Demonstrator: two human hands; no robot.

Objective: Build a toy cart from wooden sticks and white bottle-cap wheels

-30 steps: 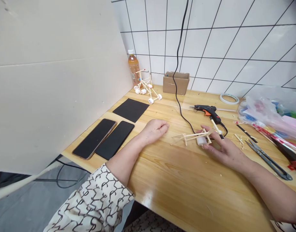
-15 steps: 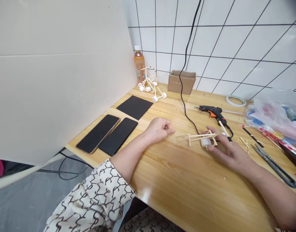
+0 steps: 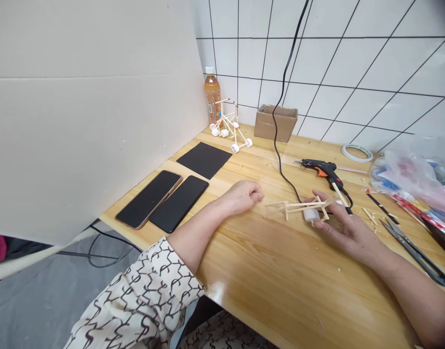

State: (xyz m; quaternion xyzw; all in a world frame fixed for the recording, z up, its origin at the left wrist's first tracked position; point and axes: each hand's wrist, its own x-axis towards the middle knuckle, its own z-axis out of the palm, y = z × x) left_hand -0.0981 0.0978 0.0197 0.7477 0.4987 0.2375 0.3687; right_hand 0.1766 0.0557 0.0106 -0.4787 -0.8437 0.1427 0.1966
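Note:
My right hand [image 3: 347, 232] holds a small frame of thin wooden sticks [image 3: 300, 208] between thumb and fingers, just above the table. A white wheel [image 3: 311, 214] sits at the frame's near end, beside my fingertips. The frame's far end points toward my left hand [image 3: 244, 196], which rests on the table with its fingers curled in and nothing visible in them. Behind my right hand lies a black hot glue gun [image 3: 326, 169] with an orange trigger. A finished-looking stick model [image 3: 227, 123] with white wheels stands at the back left.
Two phones [image 3: 148, 198] and a black sheet [image 3: 204, 160] lie on the left. A bottle [image 3: 212, 94] and cardboard box [image 3: 276, 127] stand at the back. A black cable [image 3: 280, 155] hangs down. Scissors [image 3: 414, 252], a tape roll [image 3: 356, 153] and plastic bags [image 3: 418, 165] lie right.
My left hand's fingers have curled in a little more, with the thumb tucked closer. My right hand keeps hold of the stick frame. The whole view has shifted slightly.

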